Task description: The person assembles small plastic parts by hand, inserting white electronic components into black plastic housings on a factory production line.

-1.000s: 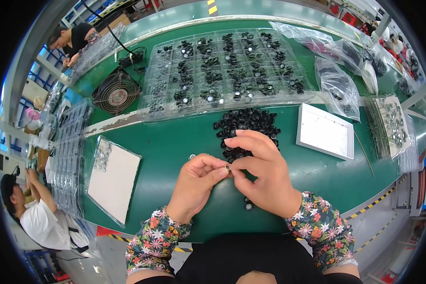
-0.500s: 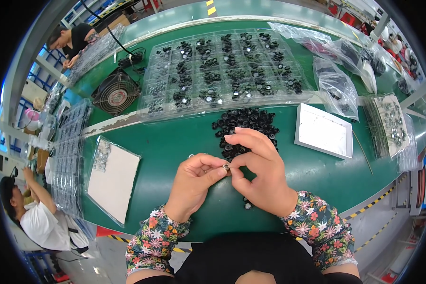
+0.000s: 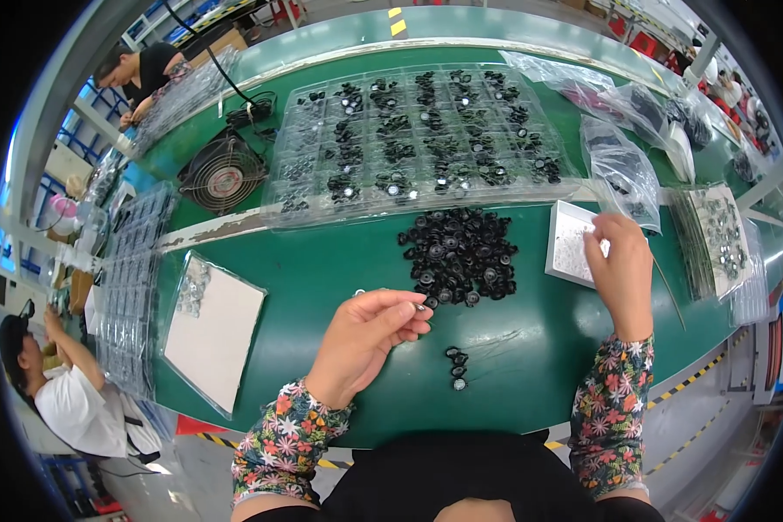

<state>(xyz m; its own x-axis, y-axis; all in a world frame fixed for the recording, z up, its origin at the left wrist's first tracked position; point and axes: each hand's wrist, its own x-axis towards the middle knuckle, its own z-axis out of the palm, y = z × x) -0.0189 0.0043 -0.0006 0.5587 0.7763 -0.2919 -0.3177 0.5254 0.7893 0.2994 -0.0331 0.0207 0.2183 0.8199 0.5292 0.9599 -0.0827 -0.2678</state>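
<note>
In my left hand (image 3: 370, 335), thumb and fingertips pinch a small round part (image 3: 421, 306), mostly covered by the fingers. My right hand (image 3: 622, 265) is over the shallow white box (image 3: 569, 277), its thumb and fingers bent close together at the tips. Whatever it pinches there, if anything, is too small to make out. Tiny pieces lie scattered over the box floor. Beyond my left hand is a pile of small black round parts (image 3: 461, 252). A short row of similar black parts (image 3: 457, 361) lies between my forearms, with a pale-faced one at its near end.
A clear compartment tray (image 3: 409, 130) with black parts spans the back, a fan (image 3: 224, 174) to its left. A bagged pale board (image 3: 213, 335) lies left. Plastic bags (image 3: 618, 161) and stacked boards (image 3: 713, 235) are at right. Two co-workers (image 3: 78, 400) (image 3: 139, 83) sit at left.
My right hand has left my left hand and moved right to the white box. My left hand stays near its place, still pinching the small part. The view has shifted slightly.
</note>
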